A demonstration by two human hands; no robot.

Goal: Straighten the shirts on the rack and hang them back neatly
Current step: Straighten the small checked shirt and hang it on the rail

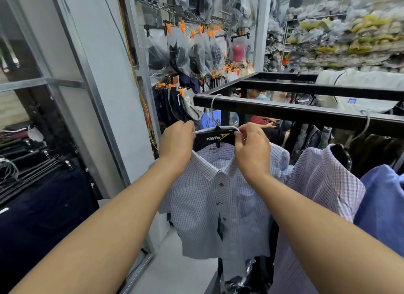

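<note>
Checked shirt (220, 197) on its hanger (215, 138), hooked over the rail (306, 114).
Left hand (178, 140) and right hand (251, 149) pinch the collar ends; probably light, floppy cotton, so I'd hold the stiff collar.

white checked shirt (220, 206) on black hanger (215, 138), hook over near left end of black rack (284, 112) | left hand (178, 142) and right hand (251, 149) pinching collar at either side | pale checked shirt (323, 184) just right, blue shirt (382, 201) at right edge | bagged goods on orange clips (196, 31) far behind
</note>
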